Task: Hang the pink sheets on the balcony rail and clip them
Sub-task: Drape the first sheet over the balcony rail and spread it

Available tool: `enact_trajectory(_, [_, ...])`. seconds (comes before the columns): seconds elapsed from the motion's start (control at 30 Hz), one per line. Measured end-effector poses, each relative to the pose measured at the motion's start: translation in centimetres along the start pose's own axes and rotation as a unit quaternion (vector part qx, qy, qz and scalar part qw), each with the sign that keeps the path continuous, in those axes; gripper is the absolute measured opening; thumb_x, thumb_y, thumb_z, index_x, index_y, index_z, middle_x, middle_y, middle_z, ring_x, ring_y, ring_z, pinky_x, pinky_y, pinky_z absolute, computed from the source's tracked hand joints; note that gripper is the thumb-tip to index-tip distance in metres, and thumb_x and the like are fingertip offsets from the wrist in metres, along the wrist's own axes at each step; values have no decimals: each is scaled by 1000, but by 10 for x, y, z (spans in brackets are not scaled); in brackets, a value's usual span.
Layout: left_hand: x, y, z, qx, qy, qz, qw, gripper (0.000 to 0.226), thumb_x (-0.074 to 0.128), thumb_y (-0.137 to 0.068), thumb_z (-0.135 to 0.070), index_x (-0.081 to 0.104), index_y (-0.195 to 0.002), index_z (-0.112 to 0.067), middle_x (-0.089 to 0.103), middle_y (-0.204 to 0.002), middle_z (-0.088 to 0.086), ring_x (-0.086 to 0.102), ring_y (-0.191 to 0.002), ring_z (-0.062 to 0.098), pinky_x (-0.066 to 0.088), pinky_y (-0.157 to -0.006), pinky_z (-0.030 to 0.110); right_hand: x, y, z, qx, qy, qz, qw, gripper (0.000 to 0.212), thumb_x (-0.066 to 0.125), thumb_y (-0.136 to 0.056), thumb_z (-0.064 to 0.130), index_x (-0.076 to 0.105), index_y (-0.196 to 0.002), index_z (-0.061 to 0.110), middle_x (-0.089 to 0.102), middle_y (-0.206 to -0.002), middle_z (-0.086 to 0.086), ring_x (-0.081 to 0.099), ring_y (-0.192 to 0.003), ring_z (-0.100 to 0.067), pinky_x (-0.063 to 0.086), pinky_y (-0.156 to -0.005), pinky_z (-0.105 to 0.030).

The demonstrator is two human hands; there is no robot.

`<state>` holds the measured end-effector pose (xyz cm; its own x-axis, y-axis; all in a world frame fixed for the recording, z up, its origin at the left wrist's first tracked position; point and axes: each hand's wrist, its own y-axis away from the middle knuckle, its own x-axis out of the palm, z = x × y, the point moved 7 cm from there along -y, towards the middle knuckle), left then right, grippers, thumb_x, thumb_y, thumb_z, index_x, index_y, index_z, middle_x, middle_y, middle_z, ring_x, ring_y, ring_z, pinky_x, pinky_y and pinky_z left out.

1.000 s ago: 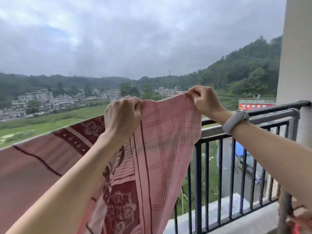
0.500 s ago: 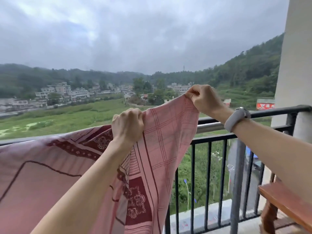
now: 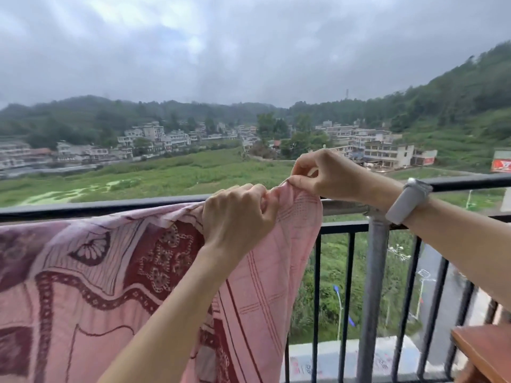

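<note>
A pink sheet (image 3: 91,277) with dark red patterns hangs over the black balcony rail (image 3: 83,207), covering its left stretch. My left hand (image 3: 237,214) grips the sheet's top edge at the rail. My right hand (image 3: 323,172), with a grey watch on its wrist, pinches the sheet's corner between thumb and finger just above the rail. The two hands are close together. No clip is visible.
A grey metal pole (image 3: 373,272) runs along and down the railing at the right. The corner of a red-brown wooden table (image 3: 486,352) shows at the bottom right. Beyond the rail lie fields, buildings and hills far below.
Both hands have lowered the sheet's top edge onto the rail and come closer together. My view has shifted right and down.
</note>
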<state>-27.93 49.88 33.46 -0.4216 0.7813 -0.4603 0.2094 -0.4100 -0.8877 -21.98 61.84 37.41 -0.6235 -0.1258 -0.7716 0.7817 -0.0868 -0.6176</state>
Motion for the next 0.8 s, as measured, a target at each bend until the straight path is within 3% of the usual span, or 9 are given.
enact_trajectory(0.13, [0,1,-14,-35,-4,-11,999,33,43,-82,-34,54,-55,-18,59,-51,-2,53,-45,20,26,-49,21,3,2,0,-57,-22,17,998,12,61,-84,15,68,-83,6,68,-79,-5,62,-74,-15,51,-71,-23])
enact_trajectory(0.27, [6,2,-15,-104,-2,53,993,30,33,-84,-34,44,-59,-22,58,-59,-1,48,-56,19,26,-55,27,4,3,-2,-103,-54,34,993,13,59,-85,16,68,-82,6,67,-78,-5,62,-73,-21,53,-70,-33])
enact_trajectory(0.37, [5,7,-22,-148,-12,70,986,31,28,-87,-34,45,-64,-22,65,-75,3,55,-74,22,36,-75,32,5,5,-5,-123,-83,43,988,16,58,-86,17,68,-82,5,67,-78,-6,61,-72,-23,52,-67,-34])
enact_trajectory(0.5, [8,13,-31,-225,-4,108,968,30,29,-93,-27,54,-80,-19,66,-96,6,53,-96,22,24,-96,37,6,7,-10,-130,-111,54,984,19,57,-86,19,68,-80,4,65,-75,-8,56,-69,-20,45,-62,-29])
enact_trajectory(0.6, [4,15,-38,-289,16,113,950,25,32,-94,-23,54,-103,-17,61,-95,4,49,-98,22,25,-98,38,5,8,-11,-135,-134,66,980,20,56,-86,18,68,-79,4,65,-76,-10,58,-73,-25,44,-63,-28])
enact_trajectory(0.67, [0,16,-42,-322,21,121,939,15,36,-93,-21,47,-102,-17,55,-89,1,48,-95,23,32,-95,40,5,5,-14,-133,-147,70,978,20,55,-85,17,69,-82,3,67,-80,-12,59,-77,-26,44,-65,-29])
enact_trajectory(0.8, [-1,16,-42,-343,2,129,930,5,40,-92,-24,44,-93,-21,60,-96,9,53,-97,30,41,-90,47,8,6,-18,-153,-174,91,969,20,54,-85,17,69,-81,4,68,-80,-13,60,-75,-26,48,-64,-32])
